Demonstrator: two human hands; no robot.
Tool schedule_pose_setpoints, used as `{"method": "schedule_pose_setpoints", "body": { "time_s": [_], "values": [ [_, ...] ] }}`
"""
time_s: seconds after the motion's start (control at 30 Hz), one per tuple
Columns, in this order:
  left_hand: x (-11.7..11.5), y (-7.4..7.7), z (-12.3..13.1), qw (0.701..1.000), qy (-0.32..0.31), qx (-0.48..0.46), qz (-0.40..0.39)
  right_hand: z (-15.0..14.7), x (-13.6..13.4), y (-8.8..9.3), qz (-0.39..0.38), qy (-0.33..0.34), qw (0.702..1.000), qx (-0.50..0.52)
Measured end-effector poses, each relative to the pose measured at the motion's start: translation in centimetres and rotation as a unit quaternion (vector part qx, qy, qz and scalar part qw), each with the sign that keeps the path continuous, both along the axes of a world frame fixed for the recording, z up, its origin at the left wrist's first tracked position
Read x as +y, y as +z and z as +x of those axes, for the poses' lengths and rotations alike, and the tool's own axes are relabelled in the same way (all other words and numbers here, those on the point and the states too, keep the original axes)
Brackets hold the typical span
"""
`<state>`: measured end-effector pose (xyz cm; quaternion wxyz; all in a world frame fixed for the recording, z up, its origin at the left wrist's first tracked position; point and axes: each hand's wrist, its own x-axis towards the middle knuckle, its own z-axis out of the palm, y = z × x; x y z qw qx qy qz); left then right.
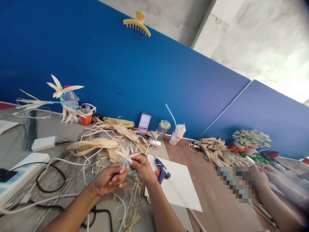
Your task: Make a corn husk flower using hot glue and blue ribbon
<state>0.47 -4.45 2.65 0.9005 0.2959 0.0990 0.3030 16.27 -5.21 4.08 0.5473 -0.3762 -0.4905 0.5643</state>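
Observation:
Near the middle of the table, my left hand [112,177] is closed on the blue-wrapped base of a small pale husk flower [125,154]. The fingers of my right hand [142,166] pinch one of its petals from the right side. The flower's petals spread upward between both hands. Just right of my right hand, a blue glue gun [163,170] with an orange trigger lies on a white sheet [184,183]. Dried husks [94,145] are heaped behind my hands.
White and black cables and a power strip [24,174] cover the left side. Farther back stand a larger husk flower [58,87], a red cup [86,117], a glass jar [163,128] and paper cups [177,134]. At right are another person's hands [263,175].

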Motion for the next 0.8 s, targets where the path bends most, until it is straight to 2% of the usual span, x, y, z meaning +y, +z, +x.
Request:
{"method": "schedule_pose_setpoints", "body": {
  "time_s": [0.13, 0.33, 0.4, 0.47, 0.57, 0.67, 0.8],
  "values": [
    [0.2, 0.0, 0.1, 1.0, 0.021, 0.015, -0.012, -0.3, -0.3, 0.3, 0.006, 0.024, 0.999, 0.048],
    [0.1, -0.3, 0.4, 0.998, -0.001, 0.064, -0.005, -1.5, -0.5, 0.3, -0.055, 0.036, 0.996, 0.057],
    [0.1, -0.3, 0.7, 0.997, 0.033, 0.073, 0.005, -1.5, -0.5, 0.3, -0.049, 0.018, 0.997, 0.062],
    [0.1, -0.4, 1.1, 0.989, 0.101, 0.098, 0.04, -1.4, -0.4, 0.3, -0.043, 0.006, 0.997, 0.058],
    [0.3, -0.7, 1.8, 0.956, 0.189, 0.174, 0.139, -1.4, -0.3, 0.1, -0.045, -0.005, 0.998, 0.044],
    [0.2, -1.1, 2.1, 0.936, 0.205, 0.22, 0.183, -1.6, -0.2, -0.1, -0.053, -0.037, 0.997, 0.044],
    [0.1, -0.6, 1.9, 0.953, 0.201, 0.188, 0.129, -1.2, -0.5, 0.3, -0.088, 0.008, 0.995, 0.045]
  ]
}}
